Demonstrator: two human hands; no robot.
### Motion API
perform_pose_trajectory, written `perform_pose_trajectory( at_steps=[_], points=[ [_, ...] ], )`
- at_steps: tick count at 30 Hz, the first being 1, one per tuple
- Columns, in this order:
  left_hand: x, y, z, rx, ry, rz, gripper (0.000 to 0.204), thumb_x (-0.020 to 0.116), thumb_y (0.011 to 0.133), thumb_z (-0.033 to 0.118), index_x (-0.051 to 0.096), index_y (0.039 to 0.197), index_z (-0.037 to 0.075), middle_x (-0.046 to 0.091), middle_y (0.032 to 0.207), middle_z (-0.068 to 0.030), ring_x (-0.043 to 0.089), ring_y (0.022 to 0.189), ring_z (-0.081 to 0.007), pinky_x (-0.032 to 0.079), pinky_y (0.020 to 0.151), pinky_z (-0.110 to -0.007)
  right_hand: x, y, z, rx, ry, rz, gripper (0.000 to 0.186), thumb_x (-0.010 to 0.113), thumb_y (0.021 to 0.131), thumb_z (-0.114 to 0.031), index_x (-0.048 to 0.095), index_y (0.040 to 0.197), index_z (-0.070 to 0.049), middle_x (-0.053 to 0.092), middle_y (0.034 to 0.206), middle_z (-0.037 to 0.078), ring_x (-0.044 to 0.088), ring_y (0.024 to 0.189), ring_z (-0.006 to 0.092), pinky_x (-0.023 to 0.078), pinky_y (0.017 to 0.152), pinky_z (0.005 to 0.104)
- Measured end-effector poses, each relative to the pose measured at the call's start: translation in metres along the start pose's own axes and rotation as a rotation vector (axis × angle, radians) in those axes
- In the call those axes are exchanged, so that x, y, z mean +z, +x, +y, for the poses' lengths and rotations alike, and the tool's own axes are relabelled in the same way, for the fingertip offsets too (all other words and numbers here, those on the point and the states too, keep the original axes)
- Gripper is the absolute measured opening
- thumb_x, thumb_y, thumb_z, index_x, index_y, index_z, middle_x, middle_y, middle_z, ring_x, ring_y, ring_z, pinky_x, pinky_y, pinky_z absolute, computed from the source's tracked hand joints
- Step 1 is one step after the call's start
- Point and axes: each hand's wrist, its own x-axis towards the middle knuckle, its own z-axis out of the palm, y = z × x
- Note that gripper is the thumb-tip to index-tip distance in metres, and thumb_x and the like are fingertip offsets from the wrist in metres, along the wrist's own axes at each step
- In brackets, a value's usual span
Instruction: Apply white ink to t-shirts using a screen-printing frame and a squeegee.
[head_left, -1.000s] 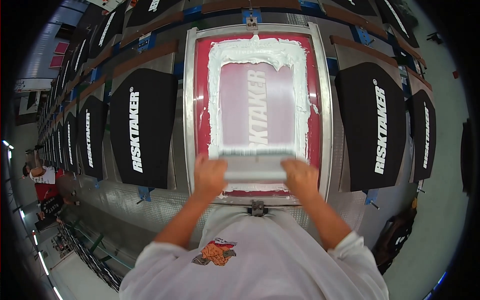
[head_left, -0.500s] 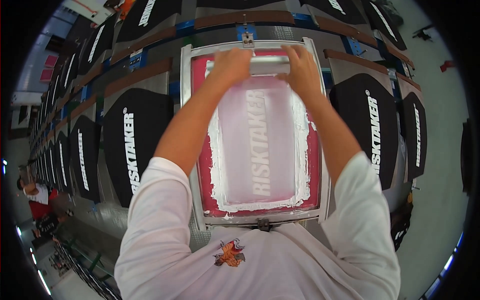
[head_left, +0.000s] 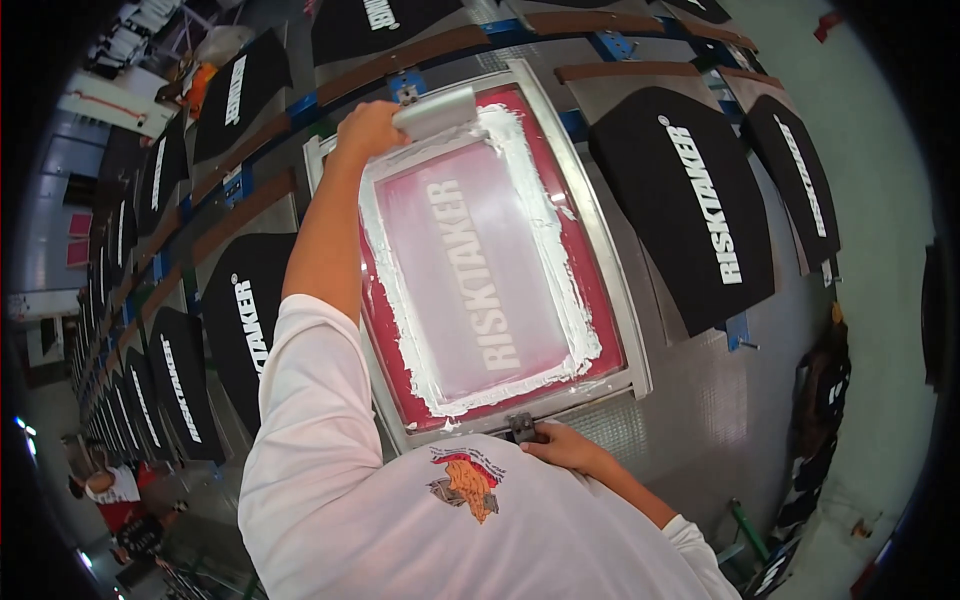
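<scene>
mesh (head_left: 520, 260) seems wiped, screen frame (head_left: 590, 215) lies not yet lifted

the left hand (head_left: 372, 128) is closed around one end of the metal squeegee (head_left: 440, 113), at the upper end of the screen frame, in the upper middle of the picture. the right hand (head_left: 572, 448) touches the dark block (head_left: 521, 428) at the lower edge; i cannot tell if it pinches. white paste (head_left: 586, 345) makes a border on the mesh. black panels (head_left: 690, 205) at right already carry white letters; the result under the mesh cannot be judged.

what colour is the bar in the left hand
The bar is silvery grey, clearest in the head view.
</scene>
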Motion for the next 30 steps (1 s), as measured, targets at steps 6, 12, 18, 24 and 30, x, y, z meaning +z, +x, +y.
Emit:
perform_pose_trajectory(
  at_steps=[6, 12, 18, 24, 30],
  points=[
    [0.014, -0.057, 0.027, -0.109, 0.089, -0.06, 0.039, 0.074, 0.069, 0.028, 0.067, 0.106, 0.02, 0.066, 0.103, -0.0078, 0.061, 0.097, -0.0298, 0.049, 0.083, -0.041, 0.007, 0.001, 0.005, -0.098, -0.278, 0.152, 0.025, 0.069, 0.076, -0.022, 0.066, 0.089, 0.0, 0.064, 0.071, 0.017, 0.062, 0.065, 0.0289, 0.047, 0.065, 0.0375],
    [0.05, -0.204, 0.108, -0.009, 0.144, -0.044, 0.032, 0.07, 0.071, 0.025, 0.065, 0.103, 0.019, 0.064, 0.093, -0.0081, 0.062, 0.09, -0.0309, 0.049, 0.075, -0.044, 0.004, 0.003, 0.001, -0.189, -0.349, 0.173, 0.029, 0.068, 0.077, -0.026, 0.067, 0.092, -0.001, 0.064, 0.079, 0.021, 0.063, 0.077, 0.035, 0.048, 0.072, 0.0412],
    [0.096, -0.392, 0.212, 0.067, -0.012, 0.319, 0.023, 0.057, 0.068, 0.002, 0.06, 0.089, 0.01, 0.059, 0.081, -0.0086, 0.061, 0.076, -0.03, 0.05, 0.064, -0.042, 0.008, 0.019, 0.019, -0.403, -0.506, 0.265, 0.031, 0.067, 0.078, -0.03, 0.067, 0.095, -0.004, 0.065, 0.085, 0.021, 0.063, 0.083, 0.0365, 0.049, 0.077, 0.0433],
    [0.04, -0.353, 0.199, -0.084, -0.109, 0.052, 0.029, 0.073, 0.07, 0.021, 0.062, 0.093, 0.006, 0.063, 0.085, -0.0151, 0.062, 0.082, -0.0349, 0.049, 0.068, -0.045, 0.002, 0.002, 0.009, -0.332, -0.492, 0.171, 0.031, 0.066, 0.078, -0.029, 0.067, 0.091, -0.002, 0.065, 0.085, 0.021, 0.063, 0.084, 0.037, 0.049, 0.076, 0.0438],
    [0.008, -0.3, 0.107, -0.514, -0.383, -0.037, 0.056, 0.068, 0.076, 0.043, 0.061, 0.101, -0.007, 0.065, 0.085, -0.0237, 0.066, 0.077, -0.0321, 0.05, 0.071, -0.04, -0.023, -0.023, -0.008, -0.325, -0.488, 0.104, 0.033, 0.062, 0.081, -0.032, 0.066, 0.091, -0.001, 0.065, 0.082, 0.02, 0.063, 0.081, 0.0354, 0.049, 0.074, 0.0429]
  ],
)
